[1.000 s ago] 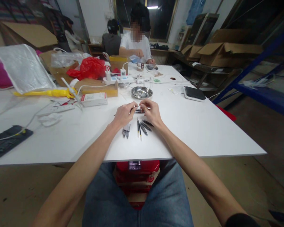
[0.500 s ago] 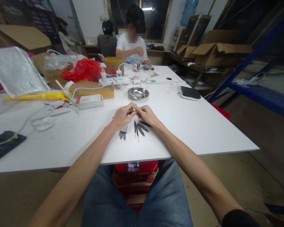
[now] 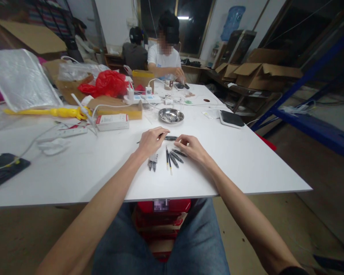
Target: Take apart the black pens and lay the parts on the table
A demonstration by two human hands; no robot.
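My left hand (image 3: 151, 141) is over the table with its thumb and forefinger pinched together; whatever sits in the pinch is too small to make out. A dark pen (image 3: 171, 138) lies crosswise between my hands. Beside its right end is my right hand (image 3: 192, 148), fingers bent and apart, with nothing visible in them. Below the hands, two slim refills (image 3: 170, 162) with yellowish ends lie alongside several dark pen barrels (image 3: 174, 159). Partly under my left hand, two more dark-tipped pieces (image 3: 153, 165) stick out from something pale.
A shiny metal bowl (image 3: 171, 115) stands just beyond my hands. To the left are a white box (image 3: 112, 122), a power strip (image 3: 141, 99) with cables and a red plastic bag (image 3: 107, 84). A black-topped device (image 3: 231, 118) lies right. Across the table sits a person (image 3: 164, 57).
My hands were together at a small whitish piece; now they have parted, the right one moving right and down. The dark pen between them has come into view.
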